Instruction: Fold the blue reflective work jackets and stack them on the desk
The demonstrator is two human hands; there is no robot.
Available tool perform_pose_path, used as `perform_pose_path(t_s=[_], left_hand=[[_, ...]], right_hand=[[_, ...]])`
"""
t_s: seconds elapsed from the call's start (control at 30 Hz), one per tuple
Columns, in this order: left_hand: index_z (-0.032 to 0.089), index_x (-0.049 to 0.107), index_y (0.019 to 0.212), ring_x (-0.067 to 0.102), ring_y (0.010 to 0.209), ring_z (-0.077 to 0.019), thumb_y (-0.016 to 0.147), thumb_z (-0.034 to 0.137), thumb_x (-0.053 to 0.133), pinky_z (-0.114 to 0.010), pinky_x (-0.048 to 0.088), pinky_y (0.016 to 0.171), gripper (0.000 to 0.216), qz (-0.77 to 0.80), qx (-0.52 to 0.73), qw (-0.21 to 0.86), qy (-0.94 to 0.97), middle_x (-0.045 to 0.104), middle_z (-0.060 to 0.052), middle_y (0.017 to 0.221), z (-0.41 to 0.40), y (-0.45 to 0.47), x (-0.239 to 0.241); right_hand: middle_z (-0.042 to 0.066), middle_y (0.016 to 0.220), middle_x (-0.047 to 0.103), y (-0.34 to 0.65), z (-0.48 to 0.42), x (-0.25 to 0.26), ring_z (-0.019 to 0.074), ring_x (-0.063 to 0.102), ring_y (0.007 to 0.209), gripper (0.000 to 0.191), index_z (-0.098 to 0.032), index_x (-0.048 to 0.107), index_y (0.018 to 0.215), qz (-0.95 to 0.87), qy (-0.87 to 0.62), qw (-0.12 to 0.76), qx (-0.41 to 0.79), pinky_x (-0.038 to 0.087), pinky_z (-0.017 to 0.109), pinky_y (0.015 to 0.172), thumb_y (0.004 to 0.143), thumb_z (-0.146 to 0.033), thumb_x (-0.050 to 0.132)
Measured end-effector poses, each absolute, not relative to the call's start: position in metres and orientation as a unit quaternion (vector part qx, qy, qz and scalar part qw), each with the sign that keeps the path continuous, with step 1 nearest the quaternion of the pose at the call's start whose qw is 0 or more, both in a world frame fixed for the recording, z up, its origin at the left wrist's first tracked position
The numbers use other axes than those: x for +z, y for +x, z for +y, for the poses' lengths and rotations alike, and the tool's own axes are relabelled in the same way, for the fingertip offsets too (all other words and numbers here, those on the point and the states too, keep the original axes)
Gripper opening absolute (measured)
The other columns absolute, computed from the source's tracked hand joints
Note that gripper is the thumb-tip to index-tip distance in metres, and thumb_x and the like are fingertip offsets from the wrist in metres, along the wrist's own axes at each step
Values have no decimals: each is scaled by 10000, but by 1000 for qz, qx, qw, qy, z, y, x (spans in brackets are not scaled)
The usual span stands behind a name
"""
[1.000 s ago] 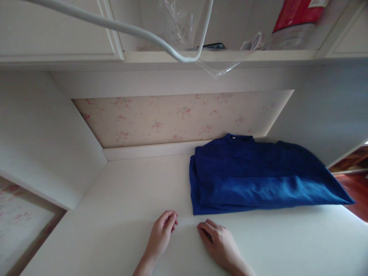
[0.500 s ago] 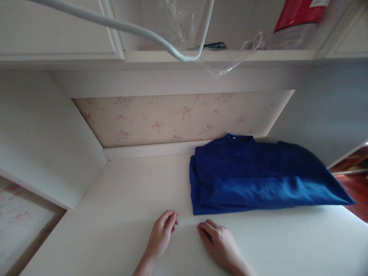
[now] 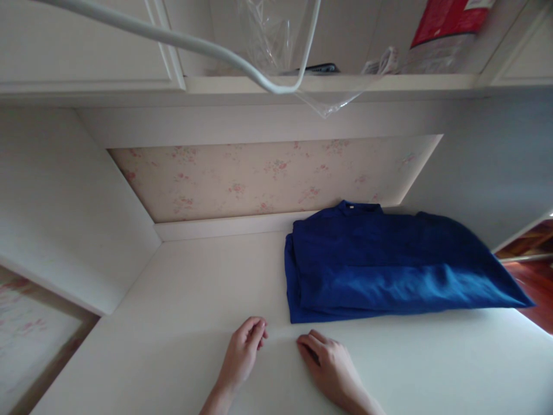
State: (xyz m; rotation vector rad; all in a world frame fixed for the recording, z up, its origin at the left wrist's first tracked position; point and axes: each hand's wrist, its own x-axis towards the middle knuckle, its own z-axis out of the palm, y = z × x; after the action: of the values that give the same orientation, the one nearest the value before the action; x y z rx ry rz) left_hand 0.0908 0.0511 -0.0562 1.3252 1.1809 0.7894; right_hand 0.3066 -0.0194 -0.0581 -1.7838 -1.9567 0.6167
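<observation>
A folded dark blue shirt (image 3: 380, 265) lies on the white desk top (image 3: 181, 300), its collar toward the back wall. Both hands rest on the desk just in front of the shirt's near left corner. My left hand (image 3: 242, 351) lies palm down with its fingers loosely bent, and there is nothing in it. My right hand (image 3: 330, 366) lies beside it, fingers also loosely bent on the surface, a little short of the shirt's front edge. Neither hand touches the shirt.
Floral wallpaper (image 3: 268, 176) backs the alcove, and white side panels close it in left and right. A shelf above carries a clear plastic bag (image 3: 276, 40), a red package (image 3: 449, 23) and a dark flat object (image 3: 319, 69). A white hanger (image 3: 207, 46) crosses the top. Red-brown floor (image 3: 536, 276) shows at right.
</observation>
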Motion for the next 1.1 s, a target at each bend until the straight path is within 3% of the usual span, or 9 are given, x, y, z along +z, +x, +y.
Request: perform_pose_path(t_s=[1.1], left_hand=[[196, 668, 899, 529, 670, -160, 869, 578, 526, -263, 430, 645, 409, 505, 337, 561, 564, 616, -9, 747, 50, 92, -53]], right_hand=[[7, 892, 679, 306, -18, -55, 169, 671, 795, 306, -281, 677, 968, -699, -644, 214, 227, 432, 241, 706, 1004, -333, 377]])
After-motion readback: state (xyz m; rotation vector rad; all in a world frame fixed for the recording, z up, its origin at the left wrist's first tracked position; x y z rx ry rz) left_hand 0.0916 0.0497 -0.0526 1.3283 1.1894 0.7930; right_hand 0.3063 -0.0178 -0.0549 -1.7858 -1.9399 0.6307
